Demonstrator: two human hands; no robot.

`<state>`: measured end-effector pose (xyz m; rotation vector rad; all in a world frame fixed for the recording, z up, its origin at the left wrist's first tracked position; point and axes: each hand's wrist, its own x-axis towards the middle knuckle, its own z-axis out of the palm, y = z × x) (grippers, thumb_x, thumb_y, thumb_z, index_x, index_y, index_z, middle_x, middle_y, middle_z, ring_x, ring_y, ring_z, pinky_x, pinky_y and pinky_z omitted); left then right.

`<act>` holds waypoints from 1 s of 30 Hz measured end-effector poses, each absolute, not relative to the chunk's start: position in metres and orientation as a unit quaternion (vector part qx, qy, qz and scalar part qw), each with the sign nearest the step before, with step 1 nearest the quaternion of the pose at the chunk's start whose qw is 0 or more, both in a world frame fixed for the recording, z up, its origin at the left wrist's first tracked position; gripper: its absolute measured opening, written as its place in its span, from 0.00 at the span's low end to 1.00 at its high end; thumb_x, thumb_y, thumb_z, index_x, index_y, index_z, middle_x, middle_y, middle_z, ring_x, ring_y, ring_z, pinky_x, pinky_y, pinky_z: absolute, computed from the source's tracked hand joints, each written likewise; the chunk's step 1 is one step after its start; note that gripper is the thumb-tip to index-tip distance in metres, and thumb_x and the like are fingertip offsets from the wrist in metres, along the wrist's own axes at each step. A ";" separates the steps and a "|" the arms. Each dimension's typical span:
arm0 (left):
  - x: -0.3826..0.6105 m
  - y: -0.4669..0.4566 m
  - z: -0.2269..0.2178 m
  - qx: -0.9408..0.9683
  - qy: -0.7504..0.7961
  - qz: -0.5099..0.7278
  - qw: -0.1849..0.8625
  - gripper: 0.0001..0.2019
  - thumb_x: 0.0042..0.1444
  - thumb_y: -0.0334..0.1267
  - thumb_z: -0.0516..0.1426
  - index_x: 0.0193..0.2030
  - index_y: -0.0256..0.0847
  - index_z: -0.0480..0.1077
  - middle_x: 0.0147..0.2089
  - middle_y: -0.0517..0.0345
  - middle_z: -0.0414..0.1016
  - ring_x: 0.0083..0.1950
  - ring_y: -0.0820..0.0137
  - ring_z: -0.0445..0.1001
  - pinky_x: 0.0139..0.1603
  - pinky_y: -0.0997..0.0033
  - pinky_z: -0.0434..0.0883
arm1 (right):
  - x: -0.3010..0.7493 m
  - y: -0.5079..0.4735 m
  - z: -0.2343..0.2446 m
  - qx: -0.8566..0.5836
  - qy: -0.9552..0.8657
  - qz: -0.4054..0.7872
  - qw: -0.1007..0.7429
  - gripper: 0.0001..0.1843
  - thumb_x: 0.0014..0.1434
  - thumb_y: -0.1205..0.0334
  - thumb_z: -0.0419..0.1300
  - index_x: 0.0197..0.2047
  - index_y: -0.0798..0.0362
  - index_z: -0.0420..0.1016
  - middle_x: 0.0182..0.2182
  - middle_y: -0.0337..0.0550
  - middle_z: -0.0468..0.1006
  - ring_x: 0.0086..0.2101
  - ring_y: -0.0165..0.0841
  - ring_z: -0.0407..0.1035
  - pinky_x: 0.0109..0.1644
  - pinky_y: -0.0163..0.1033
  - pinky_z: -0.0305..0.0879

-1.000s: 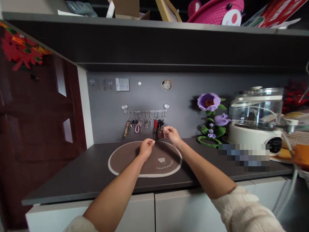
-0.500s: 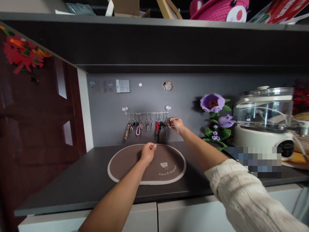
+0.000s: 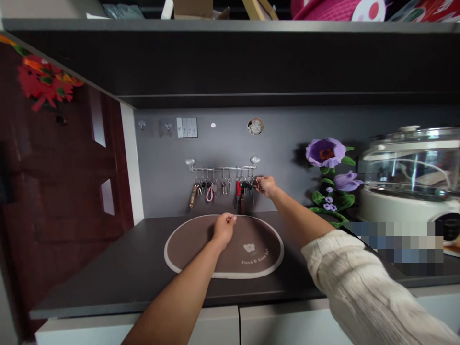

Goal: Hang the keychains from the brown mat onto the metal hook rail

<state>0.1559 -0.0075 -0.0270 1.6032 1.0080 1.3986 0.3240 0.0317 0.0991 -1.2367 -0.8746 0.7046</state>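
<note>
A clear hook rail (image 3: pixel 223 168) is fixed to the grey back wall, and several bunches of keys (image 3: pixel 224 187) hang from it. At the rail's right end, my right hand (image 3: pixel 266 186) is closed in a pinch on what looks like a key ring (image 3: pixel 257 184), beside the last hanging bunch. My left hand (image 3: pixel 224 227) is held over the brown oval mat (image 3: pixel 194 244), its fingers curled together. Whatever it may hold is hidden. Among the hanging things are a red key holder (image 3: pixel 238 188), a pink loop strap (image 3: pixel 209 193) and a brown tag (image 3: pixel 193 196) at the left end.
Purple artificial flowers (image 3: pixel 326 153) and a white appliance with a clear top (image 3: pixel 409 187) stand on the right of the dark counter (image 3: pixel 104 268). Overhead runs a dark shelf (image 3: pixel 230 62) carrying boxes and a pink item. A dark red door (image 3: pixel 68 191) is on the left.
My view has shifted slightly left and down, so the scene sits a little further right. Both hands keep nearly the same places and grips.
</note>
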 end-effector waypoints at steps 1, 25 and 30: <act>0.156 -0.007 -0.027 0.628 0.396 0.550 0.383 0.05 0.47 0.35 0.52 0.25 0.36 0.66 0.21 0.62 0.64 0.22 0.78 0.60 0.26 0.77 0.58 | 0.325 0.033 0.097 -0.548 -0.390 0.314 0.670 0.07 0.51 0.71 0.53 0.23 0.56 0.63 0.13 0.35 0.63 0.15 0.22 0.59 0.18 0.26 0.57; 0.124 -0.060 0.004 0.681 0.289 0.554 0.382 0.40 0.42 0.35 0.59 0.62 0.40 0.45 0.22 0.69 0.60 0.23 0.80 0.59 0.31 0.78 0.60 | 0.281 -0.085 0.053 -0.476 -0.499 0.298 0.660 0.16 0.46 0.66 0.58 0.42 0.53 0.65 0.20 0.31 0.63 0.20 0.21 0.58 0.26 0.28 0.59; 0.090 -0.102 0.018 0.750 0.250 0.506 0.345 0.47 0.43 0.33 0.57 0.63 0.44 0.29 0.25 0.68 0.62 0.25 0.80 0.60 0.33 0.78 0.61 | 0.261 -0.124 0.039 -0.403 -0.594 0.275 0.640 0.41 0.44 0.65 0.60 0.59 0.47 0.48 0.21 0.30 0.64 0.23 0.23 0.57 0.32 0.30 0.60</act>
